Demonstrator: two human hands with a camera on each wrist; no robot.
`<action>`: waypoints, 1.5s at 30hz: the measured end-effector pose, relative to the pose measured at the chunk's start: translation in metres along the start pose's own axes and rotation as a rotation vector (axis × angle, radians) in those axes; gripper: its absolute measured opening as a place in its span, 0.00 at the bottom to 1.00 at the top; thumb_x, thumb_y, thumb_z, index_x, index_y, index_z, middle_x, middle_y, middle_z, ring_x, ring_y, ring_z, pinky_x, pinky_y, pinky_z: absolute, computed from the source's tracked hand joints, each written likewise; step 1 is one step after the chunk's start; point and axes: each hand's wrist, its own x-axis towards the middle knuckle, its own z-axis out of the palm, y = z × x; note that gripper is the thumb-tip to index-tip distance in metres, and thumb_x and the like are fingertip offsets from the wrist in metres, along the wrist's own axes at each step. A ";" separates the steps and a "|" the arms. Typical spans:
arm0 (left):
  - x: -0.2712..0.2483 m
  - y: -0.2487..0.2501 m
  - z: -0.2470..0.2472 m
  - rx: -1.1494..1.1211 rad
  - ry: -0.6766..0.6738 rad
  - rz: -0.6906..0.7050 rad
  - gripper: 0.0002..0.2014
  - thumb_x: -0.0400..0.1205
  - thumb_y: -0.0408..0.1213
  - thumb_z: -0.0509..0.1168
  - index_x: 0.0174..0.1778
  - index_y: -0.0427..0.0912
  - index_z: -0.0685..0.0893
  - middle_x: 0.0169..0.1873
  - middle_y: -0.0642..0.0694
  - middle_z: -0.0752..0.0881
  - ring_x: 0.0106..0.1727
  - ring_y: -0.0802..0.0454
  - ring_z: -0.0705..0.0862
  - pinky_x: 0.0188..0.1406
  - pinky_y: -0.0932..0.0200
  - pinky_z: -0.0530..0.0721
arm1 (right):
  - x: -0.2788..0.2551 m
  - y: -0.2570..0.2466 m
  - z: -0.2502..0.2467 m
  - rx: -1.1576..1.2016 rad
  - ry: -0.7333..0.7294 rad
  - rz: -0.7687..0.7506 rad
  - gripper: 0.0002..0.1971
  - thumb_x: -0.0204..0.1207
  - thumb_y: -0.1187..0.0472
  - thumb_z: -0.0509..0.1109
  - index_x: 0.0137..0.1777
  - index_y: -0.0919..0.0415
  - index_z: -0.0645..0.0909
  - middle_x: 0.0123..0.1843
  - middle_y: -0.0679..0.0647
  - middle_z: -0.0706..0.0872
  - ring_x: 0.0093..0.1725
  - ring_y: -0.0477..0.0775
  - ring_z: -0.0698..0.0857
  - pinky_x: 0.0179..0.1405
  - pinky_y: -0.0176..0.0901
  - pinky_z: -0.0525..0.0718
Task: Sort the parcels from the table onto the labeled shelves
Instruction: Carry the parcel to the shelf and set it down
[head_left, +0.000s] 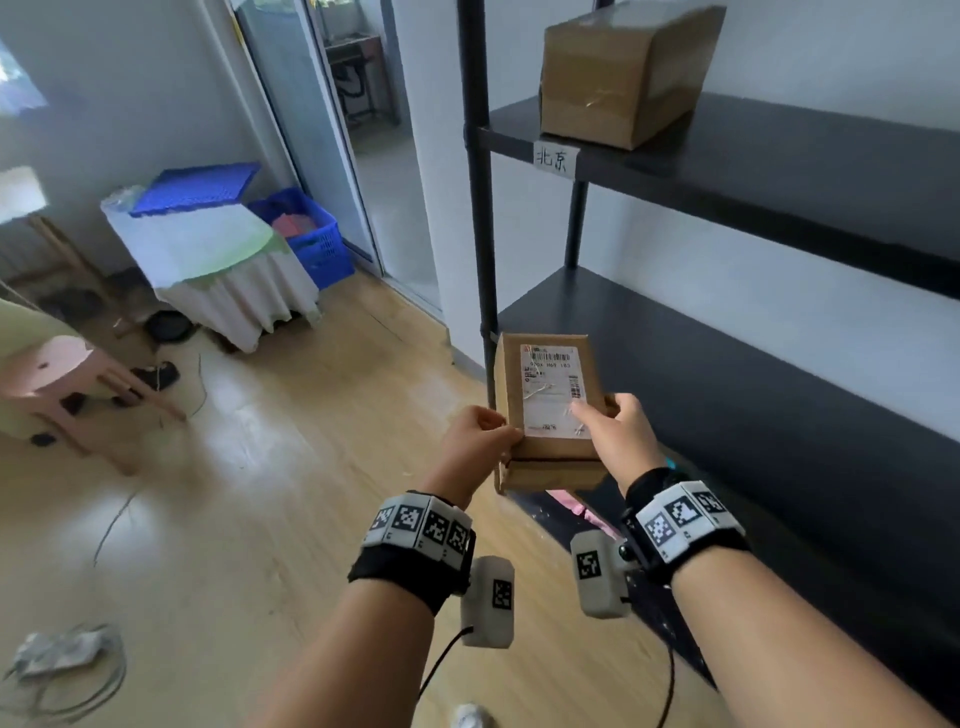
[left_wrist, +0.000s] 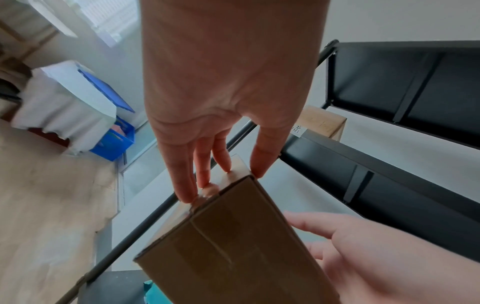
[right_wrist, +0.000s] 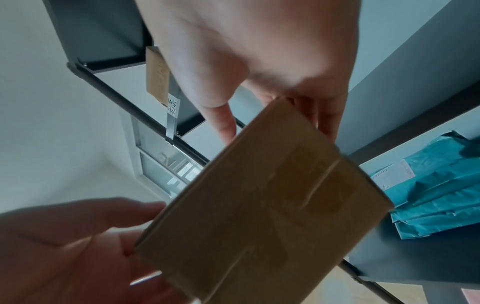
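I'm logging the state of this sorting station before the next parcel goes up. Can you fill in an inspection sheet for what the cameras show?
Surface: black metal shelf unit; white paper label reading 北京 on the upper shelf edge.
Job's things: small brown cardboard parcel with a white shipping label, held in front of the unit; larger taped brown cardboard box on the labelled shelf; teal plastic mailer bags on a lower shelf.
Clutter: blue plastic crates, pink plastic stool.
Grippers: left hand and right hand each grip the parcel's near end.
Cables: loose cables on the wooden floor.
Surroundings: white cloth-covered table, glass door.
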 end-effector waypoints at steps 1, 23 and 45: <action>0.014 0.005 -0.007 0.011 -0.028 0.006 0.08 0.77 0.35 0.71 0.44 0.47 0.78 0.45 0.45 0.84 0.49 0.47 0.85 0.61 0.41 0.87 | 0.006 -0.005 0.009 0.030 0.039 0.016 0.26 0.75 0.47 0.70 0.70 0.57 0.73 0.59 0.52 0.87 0.54 0.54 0.86 0.54 0.51 0.85; 0.254 0.083 0.029 0.028 -0.252 -0.007 0.16 0.81 0.31 0.65 0.63 0.50 0.85 0.43 0.50 0.87 0.39 0.53 0.81 0.44 0.56 0.80 | 0.210 -0.041 0.030 -0.073 0.194 0.086 0.23 0.74 0.46 0.68 0.67 0.53 0.82 0.63 0.54 0.86 0.57 0.57 0.85 0.58 0.50 0.85; 0.295 0.076 0.001 0.516 -0.515 0.180 0.35 0.84 0.35 0.64 0.86 0.43 0.58 0.81 0.39 0.71 0.76 0.42 0.77 0.73 0.47 0.79 | 0.197 -0.059 0.052 -0.202 0.459 0.243 0.30 0.81 0.54 0.66 0.82 0.60 0.66 0.77 0.60 0.77 0.71 0.60 0.81 0.55 0.43 0.75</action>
